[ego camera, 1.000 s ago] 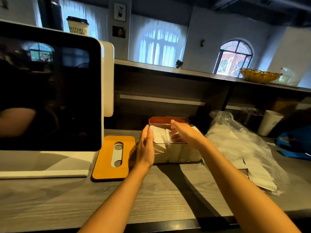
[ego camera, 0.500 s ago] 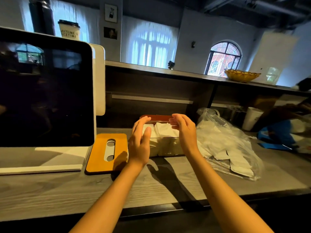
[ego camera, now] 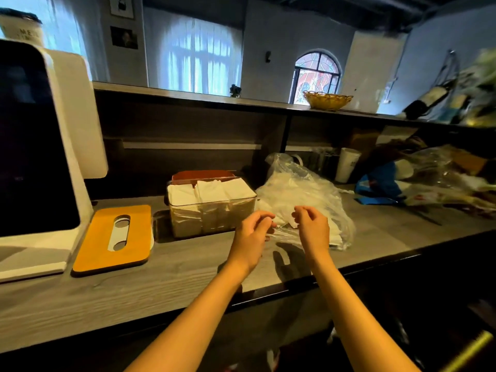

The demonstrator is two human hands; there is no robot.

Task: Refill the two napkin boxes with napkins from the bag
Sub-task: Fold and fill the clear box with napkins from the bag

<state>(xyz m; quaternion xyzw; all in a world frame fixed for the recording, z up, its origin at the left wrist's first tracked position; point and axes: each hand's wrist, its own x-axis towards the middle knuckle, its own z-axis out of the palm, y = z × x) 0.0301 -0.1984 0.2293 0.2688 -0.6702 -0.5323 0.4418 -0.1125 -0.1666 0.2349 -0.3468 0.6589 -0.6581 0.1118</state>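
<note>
Clear napkin box (ego camera: 212,210) sits on the grey counter (ego camera: 188,269), far of centre, long axis running left-right along the counter, open top facing up. It's filled to the rim with folded white napkins (ego camera: 209,190), stacks upright side by side, tops level with the rim. Walls see-through, napkin edges showing through the near wall. Just behind it, touching or nearly so (can't tell), a second box with a reddish-brown rim (ego camera: 204,175), mostly hidden.

Orange lid (ego camera: 112,237) lies flat on the counter left of the box, slightly apart, long axis pointing near-far, oval slot in the middle running the same way.

Plastic bag (ego camera: 303,194) lies just right of the box, crumpled, clear, mouth toward the near side, white napkins visible inside; its long axis runs roughly far-left to near-right.

Left hand (ego camera: 252,233) at the bag's near-left edge, fingers curled, fingertips seemingly pinching the plastic film. Right hand (ego camera: 312,228) beside it at the bag's near edge, fingers curled in, tips on the plastic or a napkin corner (can't tell which). Hands near each other, not touching.

Far left: white-framed screen (ego camera: 40,146) standing on the counter. Right of the bag: white paper cup (ego camera: 346,165), blue packaging (ego camera: 381,183). A woven basket (ego camera: 327,99) on the upper shelf.
</note>
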